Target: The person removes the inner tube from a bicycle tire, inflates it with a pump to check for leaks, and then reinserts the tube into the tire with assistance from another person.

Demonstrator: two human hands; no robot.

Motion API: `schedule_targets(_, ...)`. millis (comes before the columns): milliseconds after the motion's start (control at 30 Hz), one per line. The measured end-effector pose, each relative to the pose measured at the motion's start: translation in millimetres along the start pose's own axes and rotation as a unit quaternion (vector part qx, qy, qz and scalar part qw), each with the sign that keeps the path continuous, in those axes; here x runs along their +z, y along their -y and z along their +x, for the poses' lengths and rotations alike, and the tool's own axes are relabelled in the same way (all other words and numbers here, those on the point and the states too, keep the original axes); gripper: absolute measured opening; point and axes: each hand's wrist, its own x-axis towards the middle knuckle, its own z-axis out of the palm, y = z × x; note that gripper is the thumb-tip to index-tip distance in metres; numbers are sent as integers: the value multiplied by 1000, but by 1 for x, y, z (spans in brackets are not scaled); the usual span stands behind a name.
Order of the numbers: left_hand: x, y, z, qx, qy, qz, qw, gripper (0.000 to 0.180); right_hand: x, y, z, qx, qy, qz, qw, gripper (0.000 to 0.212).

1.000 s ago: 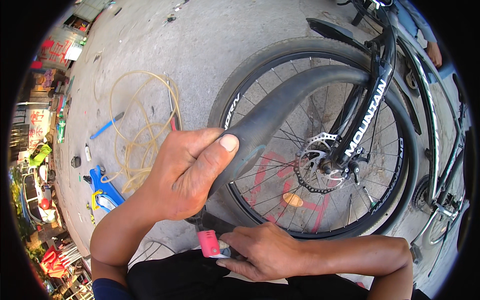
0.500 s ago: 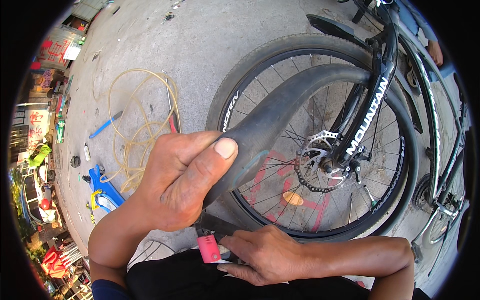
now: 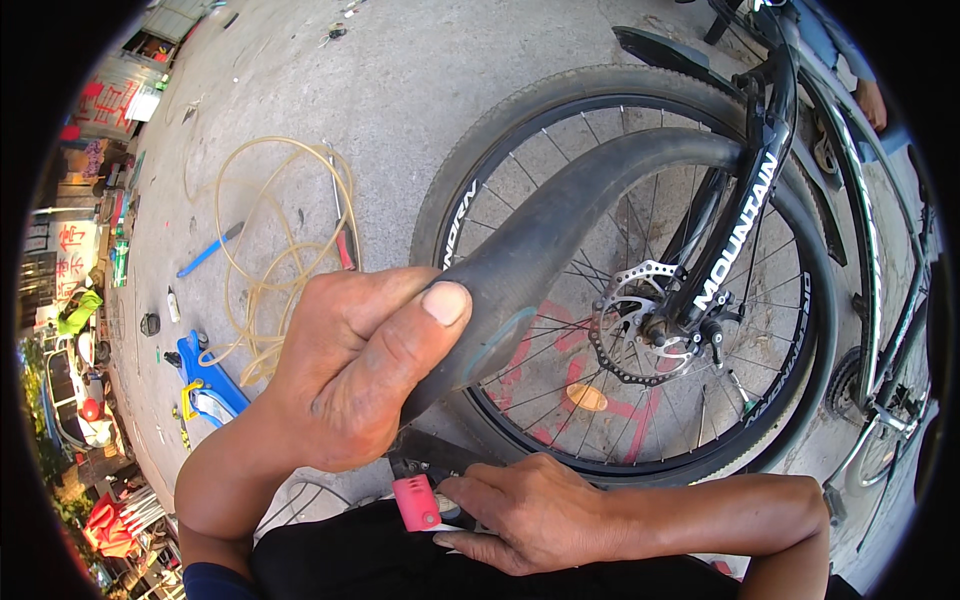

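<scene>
My left hand point(image 3: 375, 370) is closed around a black inner tube point(image 3: 570, 215), thumb pressed on top. The tube bulges from this grip, arches up and right across the wheel, and passes behind the fork. A bluish curved outline marks its lower side, just right of my thumb. Below, close to my lap, my right hand point(image 3: 535, 515) pinches a small tool with a pink head point(image 3: 415, 503); a pale flat piece shows under its fingers, but the tool's kind is unclear. The bicycle wheel point(image 3: 478, 400) with its tyre stands right behind the tube.
The bicycle's black fork point(image 3: 740, 230) and disc rotor point(image 3: 640, 310) are at right. Left on the concrete lie a coiled yellowish hose point(image 3: 225, 165), a blue stick-like tool point(image 3: 208, 250) and a blue-and-yellow object point(image 3: 205, 375). Another person's hand point(image 3: 870, 105) shows upper right.
My left hand and the gripped part of the tube have shifted very slightly left and down. The pink head has tilted a little; my right hand stays almost in place.
</scene>
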Motion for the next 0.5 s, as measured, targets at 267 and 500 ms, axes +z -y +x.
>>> schedule_targets(267, -10, -3, 0, -69, 32, 70, 995, 53, 0, -1, 0, 5, 5, -5, 1000, 38)
schedule_targets(500, -2, -1, 1, -5, 11, -14, 1000, 49, 0, -2, 0, -6, -3, -2, 1000, 41)
